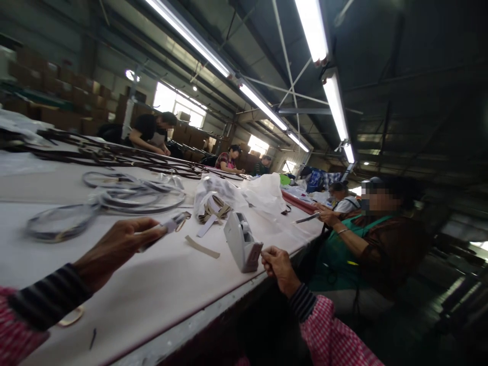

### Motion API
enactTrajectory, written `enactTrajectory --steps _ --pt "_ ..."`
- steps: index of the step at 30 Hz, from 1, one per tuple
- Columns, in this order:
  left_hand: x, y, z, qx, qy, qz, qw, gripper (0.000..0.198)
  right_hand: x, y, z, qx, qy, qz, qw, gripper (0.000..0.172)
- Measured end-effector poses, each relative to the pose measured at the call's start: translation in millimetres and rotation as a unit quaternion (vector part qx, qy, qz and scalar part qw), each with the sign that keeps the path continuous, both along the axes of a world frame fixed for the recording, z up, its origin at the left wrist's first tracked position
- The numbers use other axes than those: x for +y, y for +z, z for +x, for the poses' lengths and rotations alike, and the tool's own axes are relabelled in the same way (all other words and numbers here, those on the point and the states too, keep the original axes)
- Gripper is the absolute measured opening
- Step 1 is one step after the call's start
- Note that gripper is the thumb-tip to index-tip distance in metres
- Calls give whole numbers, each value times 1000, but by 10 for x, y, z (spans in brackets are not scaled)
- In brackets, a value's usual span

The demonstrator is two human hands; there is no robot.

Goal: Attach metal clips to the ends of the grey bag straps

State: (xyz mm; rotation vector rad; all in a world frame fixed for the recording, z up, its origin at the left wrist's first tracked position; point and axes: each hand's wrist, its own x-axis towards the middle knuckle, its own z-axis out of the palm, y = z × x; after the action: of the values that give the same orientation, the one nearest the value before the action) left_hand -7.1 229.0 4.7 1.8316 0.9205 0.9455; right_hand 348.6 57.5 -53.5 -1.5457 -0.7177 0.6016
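My left hand (118, 244) is closed over the table around a flat, pale strap-like piece (168, 227) with a shiny metal end. Its exact kind is blurred. At the table's front edge stands a white tape dispenser (241, 244), tilted in this view. Fingertips of my right hand (281, 267) are pinched together right at the dispenser's front end; whatever they hold is too small to make out. Between the hands lies a beige strip (202, 247). Behind the dispenser, a bundle of beige strips (213, 209) sits in clear plastic.
Coiled grey straps (133, 195) and long dark brown straps (114, 157) cover the table's far side. Clear plastic bags (263, 190) lie mid-table. Close on the right sits a co-worker in a green apron (335, 254); others work farther along. A loop (71, 316) lies near my left sleeve.
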Motion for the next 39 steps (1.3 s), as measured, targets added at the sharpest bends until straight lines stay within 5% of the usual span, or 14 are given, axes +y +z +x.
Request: enactTrajectory --steps 7,14,18,32,39 --pt "-88 -7 70 -64 -37 -59 996 38 -129 126 -195 -91 25 -8 995 39" --pt "-189 -23 120 -18 -17 27 999 34 391 389 -1468 -13 211 115 971 39" --pt "-205 -35 118 12 19 92 995 37 655 472 -1880 37 261 153 952 36" --pt "-176 -47 114 24 12 83 996 34 906 396 -1867 93 270 120 951 42" --pt "-131 -110 180 -89 -96 -119 984 39 947 271 -1891 80 266 169 946 43"
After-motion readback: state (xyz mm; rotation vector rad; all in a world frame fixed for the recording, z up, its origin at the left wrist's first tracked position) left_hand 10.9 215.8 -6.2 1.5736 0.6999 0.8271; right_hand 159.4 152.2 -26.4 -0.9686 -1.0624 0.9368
